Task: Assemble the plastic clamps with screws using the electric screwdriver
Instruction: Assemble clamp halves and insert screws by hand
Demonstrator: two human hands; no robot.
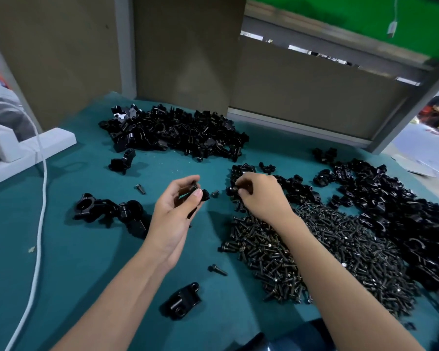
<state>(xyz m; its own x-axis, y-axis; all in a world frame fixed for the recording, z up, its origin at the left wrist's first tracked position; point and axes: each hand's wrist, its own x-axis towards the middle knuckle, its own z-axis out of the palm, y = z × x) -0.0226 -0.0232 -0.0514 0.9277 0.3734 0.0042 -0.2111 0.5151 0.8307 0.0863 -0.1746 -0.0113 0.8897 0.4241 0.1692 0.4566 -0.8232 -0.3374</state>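
The left hand [173, 219] hovers over the middle of the teal surface [86, 262], its fingers and thumb clamped on a small black clamp part [205, 195]. Just to its right, the right hand [264, 198] reaches down at the far edge of the screw pile [302, 249], its fingers pinching a black piece [232, 191]. A large heap of clamp halves [175, 130] lies far, with another heap [390, 211] at right. Assembled clamps [109, 209] sit left of the hands, and one clamp [181, 301] lies near beside a loose screw [217, 269]. A white cable [39, 198] runs down the left.
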